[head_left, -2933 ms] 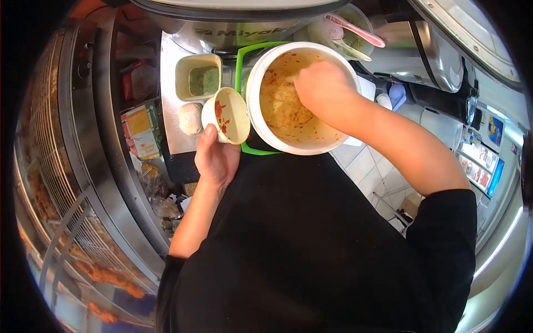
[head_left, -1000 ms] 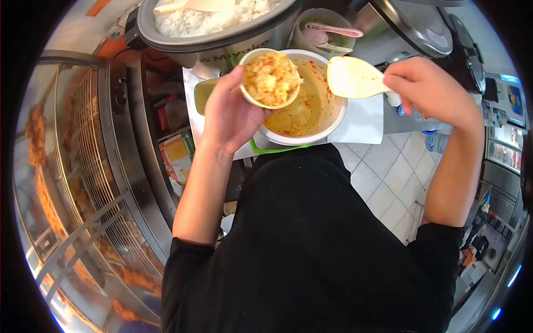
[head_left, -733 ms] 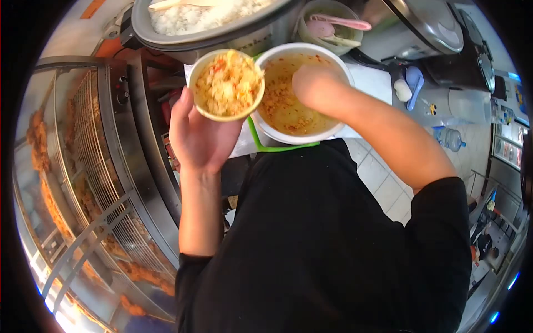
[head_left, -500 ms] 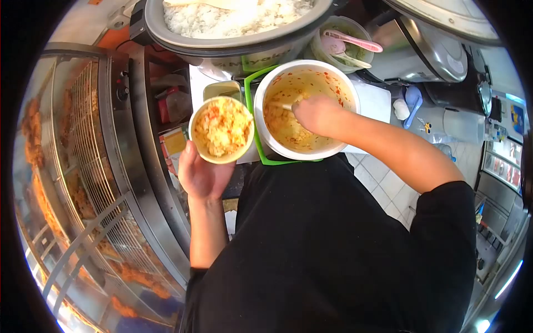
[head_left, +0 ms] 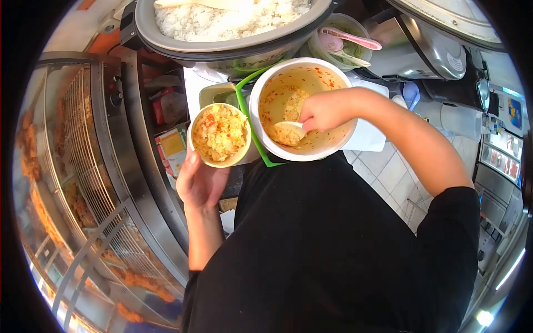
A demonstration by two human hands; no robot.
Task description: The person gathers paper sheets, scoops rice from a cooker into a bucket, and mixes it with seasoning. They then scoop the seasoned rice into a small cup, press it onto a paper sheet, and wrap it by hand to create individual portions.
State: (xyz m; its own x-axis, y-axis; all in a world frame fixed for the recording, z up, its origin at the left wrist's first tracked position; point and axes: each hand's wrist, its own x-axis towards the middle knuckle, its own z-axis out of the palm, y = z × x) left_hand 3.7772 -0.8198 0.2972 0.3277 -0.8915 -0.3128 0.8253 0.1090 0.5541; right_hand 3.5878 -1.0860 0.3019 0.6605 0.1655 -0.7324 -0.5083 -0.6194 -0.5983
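Note:
My left hand (head_left: 201, 180) is wrapped round a paper bowl (head_left: 222, 165) and holds it up beside the pot. Yellowish rice (head_left: 221, 135) with reddish bits fills the bowl to near its rim. Inside a deep white pot (head_left: 353, 129), my right hand (head_left: 327, 110) grips a pale spoon (head_left: 294, 129), its handle mostly hidden by the fingers. Some rice lies on and around the spoon's bowl near the pot's bottom. Orange and red bits cling to the pot's inner wall.
A large cooker of white rice (head_left: 239, 25) stands at the back, with a paddle on top. Right of it is a tub (head_left: 363, 53) with pink and pale spoons. A green strap (head_left: 242, 100) runs beside the pot. A glass food warmer (head_left: 83, 183) fills the left side.
My right hand has turned and shifted a little right, so the spoon with rice now shows lower in the pot. The bowl in my left hand stays nearly in place.

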